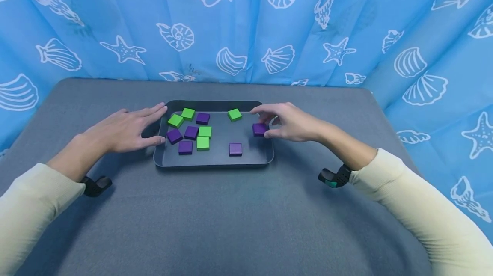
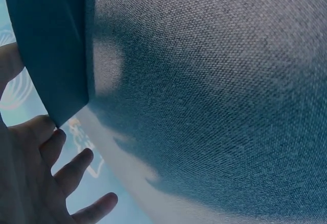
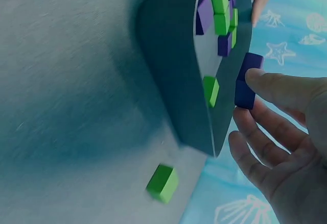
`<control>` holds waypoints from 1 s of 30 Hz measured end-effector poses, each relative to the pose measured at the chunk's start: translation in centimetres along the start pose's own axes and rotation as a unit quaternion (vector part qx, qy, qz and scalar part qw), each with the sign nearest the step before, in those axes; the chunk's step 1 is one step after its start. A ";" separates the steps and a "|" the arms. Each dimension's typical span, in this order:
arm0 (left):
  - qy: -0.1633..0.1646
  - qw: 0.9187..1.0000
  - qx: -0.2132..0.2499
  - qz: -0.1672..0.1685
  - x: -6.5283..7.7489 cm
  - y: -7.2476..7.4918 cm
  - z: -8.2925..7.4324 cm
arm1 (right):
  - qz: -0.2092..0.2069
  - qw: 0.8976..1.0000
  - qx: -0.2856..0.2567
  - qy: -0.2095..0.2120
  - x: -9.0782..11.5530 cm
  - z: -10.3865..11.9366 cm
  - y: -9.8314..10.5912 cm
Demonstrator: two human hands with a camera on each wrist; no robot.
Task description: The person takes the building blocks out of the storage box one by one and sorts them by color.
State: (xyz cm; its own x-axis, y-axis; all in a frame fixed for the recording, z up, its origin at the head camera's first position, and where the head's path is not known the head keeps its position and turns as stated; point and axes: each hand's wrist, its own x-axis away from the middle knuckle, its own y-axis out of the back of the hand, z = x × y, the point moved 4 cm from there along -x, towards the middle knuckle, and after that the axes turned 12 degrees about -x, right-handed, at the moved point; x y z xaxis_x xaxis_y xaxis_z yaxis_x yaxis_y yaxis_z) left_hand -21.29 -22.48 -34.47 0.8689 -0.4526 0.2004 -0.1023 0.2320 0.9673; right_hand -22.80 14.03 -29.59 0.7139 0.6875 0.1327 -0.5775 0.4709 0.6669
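A dark shallow tray (image 1: 212,166) lies on the table, with several green and purple blocks in it. My left hand (image 1: 125,128) is at the tray's left end, fingers mostly straight; in the left wrist view its thumb and fingertips touch the tray wall (image 2: 53,45). Over the tray's right end, my right hand (image 1: 294,123) pinches a purple block (image 1: 259,129) between thumb and fingers. The right wrist view shows this purple block (image 3: 246,94) beside the tray rim. Left in the tray, green blocks (image 1: 203,143) and purple blocks (image 1: 185,147) sit close together.
Toward the tray's right half lie a green block (image 1: 234,115) and a purple block (image 1: 235,149). In the right wrist view a green block (image 3: 162,183) rests on the table outside the tray. A blue shell-patterned curtain (image 1: 246,23) hangs behind the grey table (image 1: 231,216).
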 end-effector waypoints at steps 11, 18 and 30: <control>-0.002 1.000 -0.001 0.001 0.0 0.1 0.0 | -0.036 0.999 -0.012 -0.002 3.3 -3.1 1.7; -0.006 1.000 -0.003 -0.002 -0.1 0.1 0.0 | -0.039 0.999 -0.011 -0.006 4.6 -5.0 1.1; 0.000 1.000 0.000 -0.002 -0.1 0.1 -0.1 | -0.037 0.998 -0.029 -0.031 5.3 -7.6 -0.2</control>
State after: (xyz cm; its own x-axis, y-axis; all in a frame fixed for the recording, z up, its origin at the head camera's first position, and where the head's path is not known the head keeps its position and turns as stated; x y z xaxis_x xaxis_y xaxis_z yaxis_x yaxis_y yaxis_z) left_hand -21.35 -22.29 -34.45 0.8694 -0.4531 0.1971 -0.0990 0.2311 0.9679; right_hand -21.93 21.77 -34.55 0.7777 0.6148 0.1310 -0.5430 0.5521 0.6328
